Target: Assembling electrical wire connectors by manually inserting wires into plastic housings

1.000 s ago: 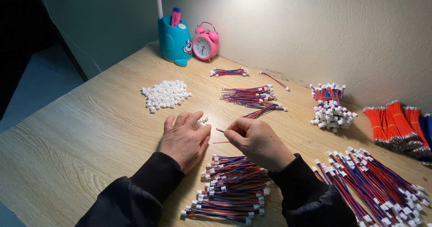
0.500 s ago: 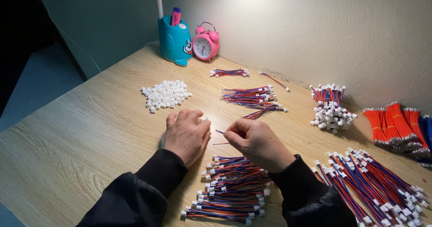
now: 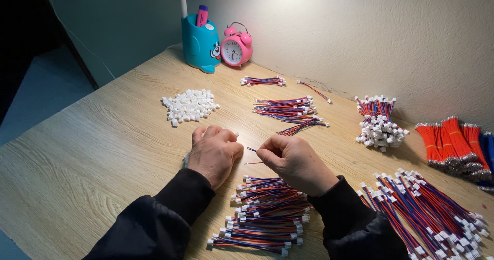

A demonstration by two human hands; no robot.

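Just below the middle of the frame our right hand [image 3: 296, 162] is curled with its fingertips pinching a thin wire lead [image 3: 253, 150], whose bare end pokes left toward our left hand [image 3: 215, 151]. That hand is closed over a small white connector housing [image 3: 235, 134], which peeks out at its upper edge. The two hands are near but not touching, and the housing is mostly hidden, so we judge the lead could miss its slot or bend if pushed at an angle. Our forearms hover over the finished harness pile [image 3: 265, 213] at the lower centre, so a sleeve could drag those wires across the counter [image 3: 103, 152]. Farther out, the loose white housings [image 3: 189, 106] at the upper left could scatter if brushed.
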